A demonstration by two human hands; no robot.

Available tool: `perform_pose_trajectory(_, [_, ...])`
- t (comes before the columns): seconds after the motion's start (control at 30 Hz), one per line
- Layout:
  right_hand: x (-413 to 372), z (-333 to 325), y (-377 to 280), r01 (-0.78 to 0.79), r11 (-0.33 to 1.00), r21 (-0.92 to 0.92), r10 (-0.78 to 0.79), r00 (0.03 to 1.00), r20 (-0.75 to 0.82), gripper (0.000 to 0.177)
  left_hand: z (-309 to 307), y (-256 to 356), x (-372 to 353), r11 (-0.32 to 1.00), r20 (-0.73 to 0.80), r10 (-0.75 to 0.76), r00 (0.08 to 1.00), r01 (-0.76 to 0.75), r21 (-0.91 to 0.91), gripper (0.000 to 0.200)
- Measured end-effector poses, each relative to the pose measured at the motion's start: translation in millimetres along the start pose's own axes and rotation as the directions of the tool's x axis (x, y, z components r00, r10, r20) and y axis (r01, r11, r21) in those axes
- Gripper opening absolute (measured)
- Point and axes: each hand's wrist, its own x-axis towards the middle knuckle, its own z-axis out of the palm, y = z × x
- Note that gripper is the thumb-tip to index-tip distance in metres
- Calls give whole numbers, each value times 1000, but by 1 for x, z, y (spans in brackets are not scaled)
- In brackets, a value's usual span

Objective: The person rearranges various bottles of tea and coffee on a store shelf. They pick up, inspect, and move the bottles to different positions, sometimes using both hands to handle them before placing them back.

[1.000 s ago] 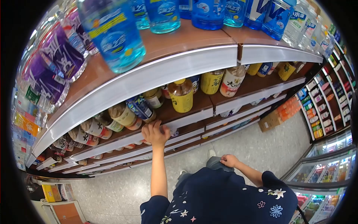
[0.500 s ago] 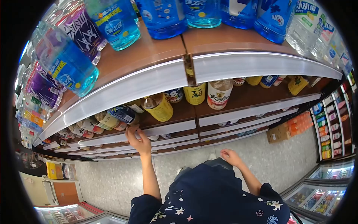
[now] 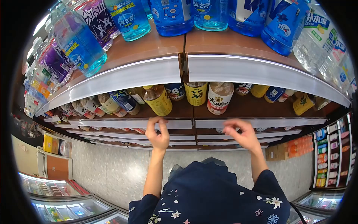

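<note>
My left hand (image 3: 157,135) is raised at the shelf's front edge, just below a yellow-labelled bottle (image 3: 158,101). Its fingers are bent, with a gap between thumb and forefinger and nothing held. My right hand (image 3: 243,135), slightly smeared by motion, is at the same height, below a bottle with a white and red label (image 3: 220,99). Its thumb and fingers are apart, and no object shows between them. Another yellow bottle (image 3: 195,93) stands between these two. Left of them, a dark blue-labelled bottle (image 3: 126,102) stands in the row.
Large bottles of blue liquid (image 3: 172,16) line the upper shelf, whose white front rail (image 3: 257,67) overhangs the lower bottles. More shelf rails (image 3: 179,137) run below my hands. Cartons (image 3: 278,152) sit on the floor at right; glass-topped freezers (image 3: 67,207) stand behind at left.
My left hand has moved right, away from the dark blue-labelled bottle. My right hand has risen from beside my body to the shelf front. The view has shifted slightly.
</note>
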Motion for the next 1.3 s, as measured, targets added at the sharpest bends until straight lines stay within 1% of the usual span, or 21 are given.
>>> perform_pose_trajectory(0.03, [8, 0, -3, 75, 995, -61, -79, 994, -71, 27, 4, 4, -1, 1000, 35, 5, 999, -4, -13, 5])
perform_pose_trajectory(0.07, [18, 0, 0, 163, 981, -104, -179, 969, -171, 25, 10, 9, -2, 999, 48, -34, 998, 35, -36, 5])
perform_pose_trajectory(0.1, [27, 2, -1, 198, 969, -149, -232, 938, -258, 24, 14, 13, -2, 998, 68, -39, 997, 42, -37, 5])
perform_pose_trajectory(0.17, [41, 6, -1, 255, 934, -249, -340, 844, -414, 23, 22, 19, -2, 998, 106, -49, 993, 54, -39, 5])
perform_pose_trajectory(0.2, [47, 6, 4, 298, 910, -289, -402, 805, -436, 24, 27, 20, -2, 999, 105, -21, 994, 25, -32, 7])
perform_pose_trajectory(0.3, [53, 7, 20, 287, 911, -295, -401, 782, -477, 26, 48, 28, 1, 1000, 60, 7, 998, -5, -30, 6])
perform_pose_trajectory(0.33, [53, 6, 24, 264, 914, -307, -386, 799, -461, 31, 51, 28, -1, 999, 121, -27, 992, 32, -43, 12])
perform_pose_trajectory(0.43, [57, 6, 34, 236, 933, -272, -341, 822, -456, 36, 68, 33, 1, 997, 83, -69, 994, 72, -33, 22])
perform_pose_trajectory(0.47, [58, 4, 43, 224, 940, -259, -321, 842, -434, 46, 73, 32, 2, 997, 87, -74, 994, 75, -10, 25])
perform_pose_trajectory(0.57, [61, 5, 31, 263, 906, -332, -387, 832, -397, 54, 85, 30, 7, 996, 102, -68, 992, 61, 63, 33])
perform_pose_trajectory(0.6, [62, 4, 32, 263, 893, -366, -398, 842, -365, 65, 88, 31, 9, 995, 108, -55, 993, 46, 89, 35])
perform_pose_trajectory(0.7, [64, 4, 33, 205, 872, -444, -373, 867, -331, 73, 94, 32, 12, 986, 131, -72, 989, 51, 156, 46])
perform_pose_trajectory(0.73, [65, 5, 34, 172, 861, -478, -354, 878, -322, 81, 94, 34, 13, 983, 137, -83, 987, 59, 171, 49])
perform_pose_trajectory(0.8, [66, 7, 34, 165, 804, -572, -387, 875, -291, 82, 96, 32, 15, 976, 153, -79, 985, 45, 211, 59])
perform_pose_trajectory(0.83, [66, 7, 35, 162, 771, -616, -402, 874, -273, 83, 98, 32, 16, 977, 161, -93, 983, 59, 203, 60])
perform_pose_trajectory(0.87, [66, 6, 36, 177, 769, -614, -414, 870, -268, 84, 98, 32, 17, 978, 169, -109, 980, 75, 196, 61])
perform_pose_trajectory(0.97, [66, 6, 30, 97, 855, -509, -265, 926, -269, 83, 99, 34, 19, 972, 177, -122, 977, 81, 221, 61])
perform_pose_trajectory(1.07, [67, 7, 33, 133, 835, -533, -323, 904, -282, 81, 100, 30, 22, 971, 156, -115, 981, 78, 225, 58])
perform_pose_trajectory(1.2, [64, 5, 27, 110, 861, -496, -269, 927, -263, 78, 101, 24, 21, 975, 145, -167, 975, 141, 173, 64])
perform_pose_trajectory(1.27, [62, 4, 21, 118, 889, -441, -239, 944, -229, 77, 100, 29, 23, 976, 149, -191, 970, 173, 131, 62])
perform_pose_trajectory(1.3, [63, 4, 22, 131, 892, -432, -250, 940, -232, 76, 100, 31, 23, 976, 153, -204, 967, 188, 109, 61])
